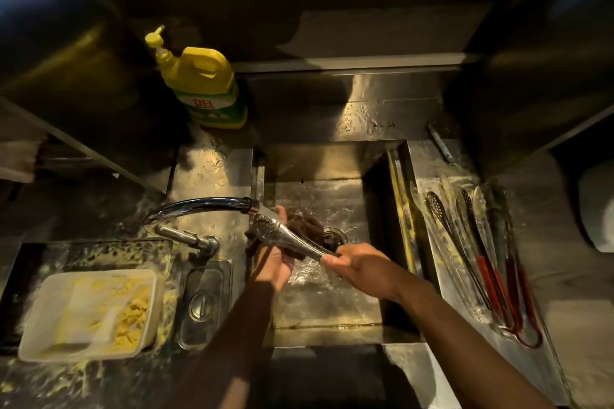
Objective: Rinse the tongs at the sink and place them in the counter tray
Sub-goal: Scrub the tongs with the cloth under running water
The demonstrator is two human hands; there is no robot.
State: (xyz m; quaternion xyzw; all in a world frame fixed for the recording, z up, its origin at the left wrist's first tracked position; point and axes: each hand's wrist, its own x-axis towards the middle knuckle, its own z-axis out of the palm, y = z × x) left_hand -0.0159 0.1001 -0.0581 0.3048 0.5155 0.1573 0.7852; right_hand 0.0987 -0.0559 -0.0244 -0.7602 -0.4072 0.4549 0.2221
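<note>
Working over the sink (315, 305), tray (447, 276) to its right with spare tongs (485, 262) in it, I have the tap (199, 203) running onto the tongs (285, 237), well apart from that tray. Wet steel could slip and drop into the basin, I judge, since only the handle end is gripped. My right hand (362, 267) curls round that end, arm reaching from the near right; my left hand (272, 267), palm up, holds a dark scrubber (305, 226) under the head.
</note>
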